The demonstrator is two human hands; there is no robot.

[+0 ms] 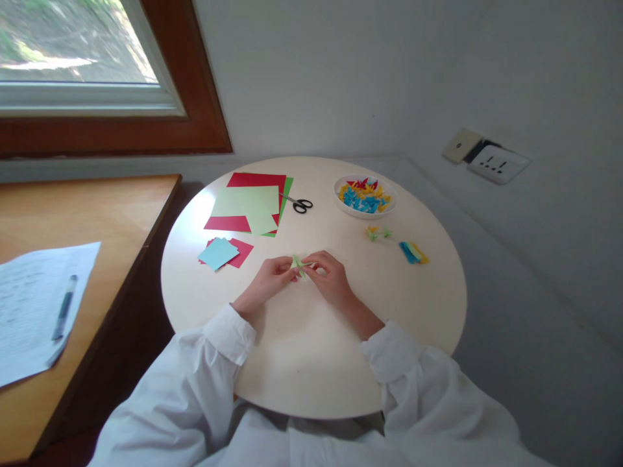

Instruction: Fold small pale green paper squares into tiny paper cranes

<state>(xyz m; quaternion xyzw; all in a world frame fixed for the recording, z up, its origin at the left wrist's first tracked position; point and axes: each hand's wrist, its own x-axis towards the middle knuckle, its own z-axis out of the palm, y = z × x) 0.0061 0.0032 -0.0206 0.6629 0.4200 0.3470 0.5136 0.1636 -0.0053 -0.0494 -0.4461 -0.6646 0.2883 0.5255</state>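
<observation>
Between my two hands, over the front middle of the round white table (311, 363), is a small light green origami crane (298, 263) with pointed ends. My left hand (270, 277) pinches its left side between thumb and fingers. From the right, my right hand (331, 275) pinches a thin point of the same folded paper. Fingers hide part of the crane. To the right lie a few small folded green and yellow pieces (372, 233). At the left is a pile of small paper squares (219, 253), light blue on top of red.
Large red and green sheets (246, 201) lie at the back left, with black-handled scissors (302, 205) at their edge. A round white dish (344, 206) holds many folded paper pieces. Blue and yellow papers (413, 252) sit at right. A wooden desk (121, 259) bears written sheets and a pen (65, 307).
</observation>
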